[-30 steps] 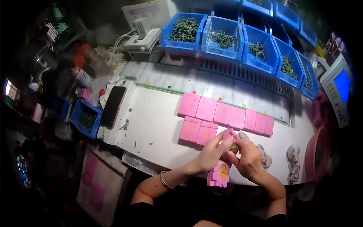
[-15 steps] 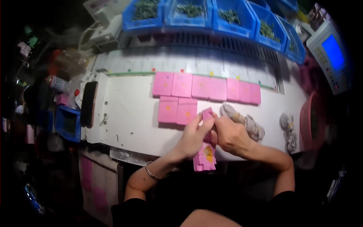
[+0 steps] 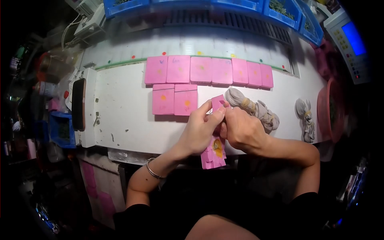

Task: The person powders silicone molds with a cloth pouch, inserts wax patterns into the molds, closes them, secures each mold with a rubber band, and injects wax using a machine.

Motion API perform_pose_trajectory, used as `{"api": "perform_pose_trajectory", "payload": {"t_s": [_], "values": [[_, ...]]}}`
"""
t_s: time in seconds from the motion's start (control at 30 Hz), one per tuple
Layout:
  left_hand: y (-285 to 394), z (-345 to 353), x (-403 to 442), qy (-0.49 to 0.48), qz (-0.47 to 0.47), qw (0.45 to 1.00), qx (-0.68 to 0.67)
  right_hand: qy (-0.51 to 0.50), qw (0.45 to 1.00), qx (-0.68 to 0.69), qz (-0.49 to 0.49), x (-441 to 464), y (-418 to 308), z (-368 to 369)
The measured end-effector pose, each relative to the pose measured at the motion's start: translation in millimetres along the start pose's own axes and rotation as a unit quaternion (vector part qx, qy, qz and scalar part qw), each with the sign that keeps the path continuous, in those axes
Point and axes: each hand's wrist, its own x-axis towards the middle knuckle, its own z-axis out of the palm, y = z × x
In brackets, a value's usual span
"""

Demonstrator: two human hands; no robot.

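Observation:
My left hand point(image 3: 202, 128) is closed around a pink block point(image 3: 218, 102), whose upper end shows above the fingers. Against the same block presses my right hand point(image 3: 244, 130), its fingers curled; whatever lies between its fingertips is hidden. Just below both hands, at the table's front edge, is a notched pink piece point(image 3: 214, 154) with a yellow-stained hollow. To the upper left of the hands lie two pink blocks point(image 3: 175, 100) side by side. Behind them runs a row of several pink blocks point(image 3: 202, 70). A tied grey cloth bundle point(image 3: 254, 109) rests beside my right hand.
A black phone point(image 3: 79, 105) lies on the table's left ledge. Blue bins point(image 3: 282, 14) with green pieces line the back. At the right are a smaller grey bundle point(image 3: 306, 120), a pink basket point(image 3: 330, 110) and a device with a blue screen point(image 3: 353, 38).
The camera view has shifted, so the table and blocks appear further left and higher. My hands stay together on the pink block, and the grey bundle beside them shows more fully.

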Motion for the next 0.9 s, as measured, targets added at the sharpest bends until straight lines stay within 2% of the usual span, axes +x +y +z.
{"api": "perform_pose_trajectory", "payload": {"t_s": [0.6, 0.7, 0.8, 0.87, 0.9], "values": [[-4, -1, 5, -0.022, -0.024, 0.999, 0.0, -0.011, 0.999, -0.036, 0.002, -5, 0, 0], [-2, 0, 3, -0.017, -0.028, 0.999, 0.042, -0.02, 0.999, -0.036, 0.0, -7, 0, -2], [-6, -6, 2, -0.029, -0.033, 0.999, 0.013, -0.05, 0.998, 0.034, 0.022, -9, 3, -10], [0, -6, -1, -0.043, -0.03, 0.997, 0.053, -0.093, 0.964, 0.216, 0.125, -6, 3, -21], [2, -7, -2, -0.043, -0.03, 0.997, 0.053, -0.093, 0.964, 0.216, 0.124, -5, 6, -27]]}}
